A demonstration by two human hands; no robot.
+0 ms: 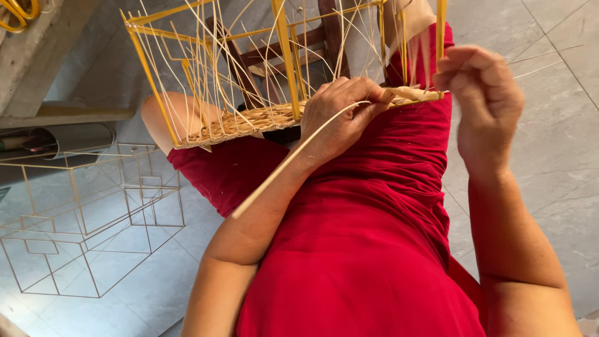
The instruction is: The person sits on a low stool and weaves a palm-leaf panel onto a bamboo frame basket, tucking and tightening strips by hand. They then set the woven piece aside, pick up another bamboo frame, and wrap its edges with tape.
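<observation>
On the lap, both hands (340,115) (483,93) weave a basket (249,122).

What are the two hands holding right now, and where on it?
The left hand grips the woven edge of the yellow wire basket frame. The right hand pinches a thin cane strand at the frame's corner.

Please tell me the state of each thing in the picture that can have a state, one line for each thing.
Yellow wire basket frame: resting on the lap, only its bottom edge woven.
Woven band: partly done, loose canes standing up.
Cane strand: loose, trailing across the left forearm.
Left hand: pressed on the weave, gripping the strand.
Right hand: closed, pinching thin canes at the frame's corner.
Bare wire frames: on the floor, unwoven.
</observation>
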